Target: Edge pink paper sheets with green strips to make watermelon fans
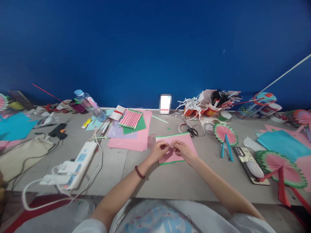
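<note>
A pink sheet of paper (187, 142) with green strips along its far and near edges lies flat on the table in front of me. Above its middle, my left hand (160, 149) and my right hand (181, 149) meet at the fingertips. Both are closed in a pinch; whatever sits between the fingers is too small to make out. Just beyond the sheet are black-handled scissors (192, 130) and a roll of tape (182, 128). To the left, a pleated pink-and-green paper (131, 118) rests on green and pink sheets.
On the left are a white power strip (84, 161) with cables, a glue gun (57, 131) and a plastic bottle (89, 104). Rightward lie a round paper fan (225, 134), a larger fan (284, 168) and a phone (245, 158) under a white mouse (254, 169). Cups (211, 110) stand by the blue wall.
</note>
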The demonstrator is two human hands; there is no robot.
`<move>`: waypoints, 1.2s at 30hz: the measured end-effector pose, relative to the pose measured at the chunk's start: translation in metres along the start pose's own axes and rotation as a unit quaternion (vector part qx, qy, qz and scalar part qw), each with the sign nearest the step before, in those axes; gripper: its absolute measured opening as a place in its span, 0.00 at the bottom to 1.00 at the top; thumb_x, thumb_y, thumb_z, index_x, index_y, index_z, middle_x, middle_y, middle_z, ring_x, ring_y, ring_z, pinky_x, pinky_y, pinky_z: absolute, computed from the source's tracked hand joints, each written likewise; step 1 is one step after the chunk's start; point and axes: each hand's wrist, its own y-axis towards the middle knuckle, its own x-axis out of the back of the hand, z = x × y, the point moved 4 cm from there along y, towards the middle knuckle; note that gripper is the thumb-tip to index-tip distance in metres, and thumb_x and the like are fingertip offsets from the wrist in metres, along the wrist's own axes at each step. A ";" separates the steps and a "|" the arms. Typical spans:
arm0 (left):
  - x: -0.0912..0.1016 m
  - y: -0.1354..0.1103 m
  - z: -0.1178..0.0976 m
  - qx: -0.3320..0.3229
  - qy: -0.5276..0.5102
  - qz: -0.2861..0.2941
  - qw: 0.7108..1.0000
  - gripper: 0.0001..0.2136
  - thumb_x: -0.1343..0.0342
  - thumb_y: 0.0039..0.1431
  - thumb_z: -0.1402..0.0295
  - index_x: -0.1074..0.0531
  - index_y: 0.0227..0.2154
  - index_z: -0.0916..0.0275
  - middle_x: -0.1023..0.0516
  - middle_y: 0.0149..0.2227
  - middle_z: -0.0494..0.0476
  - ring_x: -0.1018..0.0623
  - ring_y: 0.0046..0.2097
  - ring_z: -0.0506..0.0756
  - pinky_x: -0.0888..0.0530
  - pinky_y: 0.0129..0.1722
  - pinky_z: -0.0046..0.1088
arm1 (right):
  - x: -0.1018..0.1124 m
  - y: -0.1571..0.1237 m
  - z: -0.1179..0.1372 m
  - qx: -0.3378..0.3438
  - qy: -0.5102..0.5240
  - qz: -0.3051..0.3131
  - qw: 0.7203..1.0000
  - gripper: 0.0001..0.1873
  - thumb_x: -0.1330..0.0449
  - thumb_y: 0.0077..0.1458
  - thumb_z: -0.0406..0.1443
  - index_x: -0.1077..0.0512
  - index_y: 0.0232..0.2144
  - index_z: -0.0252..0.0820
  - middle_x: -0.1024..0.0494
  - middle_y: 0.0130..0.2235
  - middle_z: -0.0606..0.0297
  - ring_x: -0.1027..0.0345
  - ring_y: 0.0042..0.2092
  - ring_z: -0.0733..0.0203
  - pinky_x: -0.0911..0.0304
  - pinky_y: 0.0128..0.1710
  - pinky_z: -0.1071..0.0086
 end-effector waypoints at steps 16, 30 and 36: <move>-0.001 0.000 -0.005 0.005 -0.023 0.036 0.999 0.04 0.39 0.51 0.70 0.24 0.24 0.64 0.24 0.28 0.56 0.26 0.33 0.52 0.29 0.37 0.31 | 0.027 0.009 0.014 0.087 -0.065 -0.095 0.990 0.19 0.35 0.40 0.49 0.32 0.27 0.43 0.36 0.19 0.72 0.47 0.19 0.69 0.53 0.18 0.73; -0.002 0.001 0.008 -0.040 -0.023 0.044 0.998 0.07 0.37 0.50 0.65 0.24 0.25 0.65 0.25 0.29 0.56 0.26 0.32 0.52 0.30 0.33 0.28 | -0.005 -0.009 0.056 0.283 -0.561 0.156 0.762 0.08 0.44 0.57 0.36 0.25 0.36 0.42 0.21 0.39 0.59 0.30 0.43 0.54 0.39 0.47 0.62; -0.001 -0.002 0.000 -0.068 -0.004 0.060 0.996 0.07 0.37 0.51 0.65 0.24 0.26 0.64 0.25 0.30 0.56 0.26 0.35 0.53 0.30 0.37 0.29 | 0.000 -0.007 0.055 0.223 -0.570 0.159 0.775 0.08 0.44 0.55 0.36 0.25 0.31 0.42 0.21 0.35 0.61 0.30 0.39 0.56 0.39 0.40 0.66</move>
